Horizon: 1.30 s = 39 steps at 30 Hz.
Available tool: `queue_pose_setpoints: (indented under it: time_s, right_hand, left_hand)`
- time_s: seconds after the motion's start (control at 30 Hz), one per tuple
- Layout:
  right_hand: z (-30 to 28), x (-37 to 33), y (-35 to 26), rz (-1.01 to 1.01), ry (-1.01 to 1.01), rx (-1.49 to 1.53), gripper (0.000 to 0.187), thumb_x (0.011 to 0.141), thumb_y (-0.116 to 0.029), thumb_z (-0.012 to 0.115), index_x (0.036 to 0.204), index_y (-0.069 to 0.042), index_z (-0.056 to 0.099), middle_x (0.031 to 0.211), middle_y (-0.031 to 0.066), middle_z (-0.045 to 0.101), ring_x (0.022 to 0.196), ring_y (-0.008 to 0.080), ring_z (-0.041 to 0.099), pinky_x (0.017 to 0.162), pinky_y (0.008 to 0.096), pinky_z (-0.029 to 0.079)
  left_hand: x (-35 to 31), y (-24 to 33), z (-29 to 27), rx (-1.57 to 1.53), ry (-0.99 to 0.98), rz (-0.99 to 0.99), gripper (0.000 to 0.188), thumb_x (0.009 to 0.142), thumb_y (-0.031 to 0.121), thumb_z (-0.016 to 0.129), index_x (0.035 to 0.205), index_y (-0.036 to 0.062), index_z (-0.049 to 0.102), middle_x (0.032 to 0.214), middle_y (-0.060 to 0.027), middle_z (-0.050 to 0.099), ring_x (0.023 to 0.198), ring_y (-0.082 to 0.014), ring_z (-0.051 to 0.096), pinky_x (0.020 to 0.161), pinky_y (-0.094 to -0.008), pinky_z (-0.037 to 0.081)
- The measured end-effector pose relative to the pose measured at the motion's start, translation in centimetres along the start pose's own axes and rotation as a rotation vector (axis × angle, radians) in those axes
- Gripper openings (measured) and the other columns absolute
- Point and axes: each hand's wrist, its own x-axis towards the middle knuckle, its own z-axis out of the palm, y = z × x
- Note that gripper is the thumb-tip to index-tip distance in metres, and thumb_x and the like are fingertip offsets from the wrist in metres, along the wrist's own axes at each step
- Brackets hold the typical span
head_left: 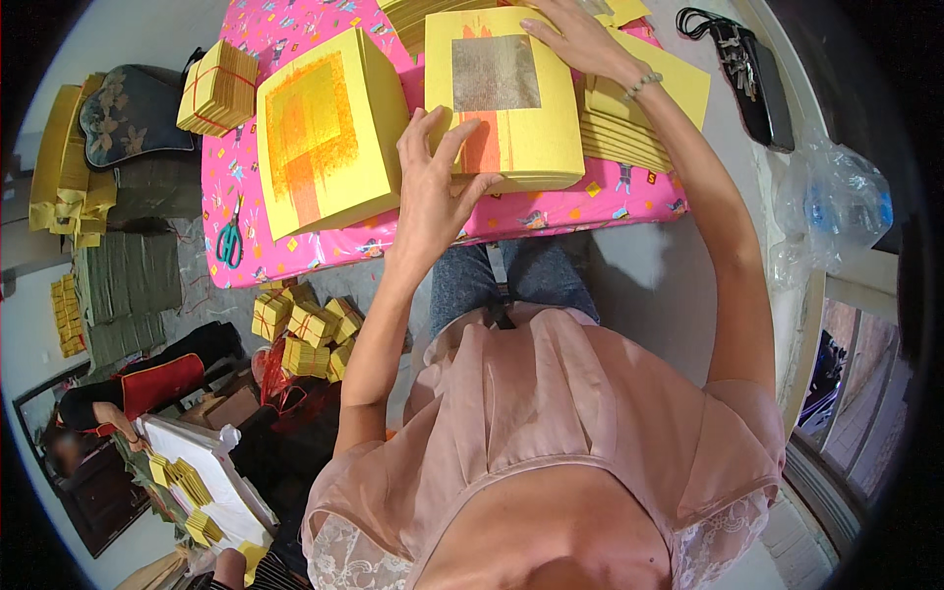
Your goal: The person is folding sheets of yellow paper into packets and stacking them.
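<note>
Front of the pink-covered counter (551, 222), person seated, both hands on one thick yellow paper stack (500, 96). It lies at the near edge, between a second yellow stack (329, 138) on the left and a fanned pile of yellow sheets (629, 138) on the right.

Left hand (433, 167): half open, fingers spread over the near left corner, thumb at the near edge; firm grip or mere touch, cannot tell. Right hand (580, 41): nearly flat, fingers extended across the far right corner, seemingly resting on it.

Markings: silver-grey rectangle above an orange block on the handled stack; broad orange print on its neighbour. Fine marks too small to read. Cover printed with little figures and coloured squares.

Edges: narrow pink gap between the two stacks; pink strip along the near edge, widening leftward to green-handled scissors (230, 242). Red-tied bundle (218, 90) at the far left edge.
</note>
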Motion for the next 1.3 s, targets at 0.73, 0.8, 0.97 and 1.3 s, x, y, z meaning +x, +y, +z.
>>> queue_pose_setpoints:
  time_s: [0.73, 0.8, 0.97, 1.3]
  right_hand:
    - [-5.6, -8.8, -12.8, -0.06, 0.065, 0.247, 0.015, 0.087, -0.018, 0.072, 0.088, -0.003, 0.072, 0.089, 0.0072, 0.066, 0.085, 0.0259, 0.063, 0.077, 0.0369, 0.05]
    - [-5.7, -8.7, -12.4, 0.02, 0.043, 0.422, 0.015, 0.089, -0.015, 0.07, 0.086, 0.0, 0.072, 0.09, 0.0078, 0.067, 0.085, 0.024, 0.063, 0.075, 0.0352, 0.05]
    - [-5.3, -8.5, -11.8, 0.036, 0.038, 0.548, 0.015, 0.091, -0.012, 0.068, 0.087, 0.002, 0.071, 0.09, 0.0077, 0.066, 0.085, 0.0211, 0.063, 0.075, 0.0328, 0.05]
    - [-5.0, -8.5, -11.7, 0.08, 0.024, 0.616, 0.015, 0.092, -0.011, 0.067, 0.087, 0.002, 0.071, 0.089, 0.007, 0.065, 0.084, 0.0178, 0.062, 0.075, 0.0305, 0.049]
  left_hand:
    - [0.3, -0.1, -1.2, -0.052, -0.055, 0.094, 0.04, 0.082, 0.015, 0.077, 0.119, 0.0044, 0.065, 0.127, -0.0163, 0.057, 0.129, -0.0384, 0.049, 0.105, -0.0465, 0.045]
    - [0.4, -0.1, -1.3, -0.069, -0.068, 0.099, 0.037, 0.085, 0.014, 0.074, 0.118, 0.0032, 0.065, 0.127, -0.0167, 0.057, 0.128, -0.0387, 0.049, 0.105, -0.0466, 0.045]
    - [0.4, -0.3, -1.5, -0.074, -0.075, 0.102, 0.034, 0.088, 0.013, 0.071, 0.12, 0.0051, 0.065, 0.128, -0.0154, 0.058, 0.129, -0.0367, 0.05, 0.105, -0.0455, 0.045]
    - [0.4, -0.1, -1.7, -0.071, -0.089, 0.098, 0.035, 0.088, 0.013, 0.071, 0.123, 0.0074, 0.066, 0.13, -0.0142, 0.058, 0.131, -0.0352, 0.05, 0.107, -0.0449, 0.045]
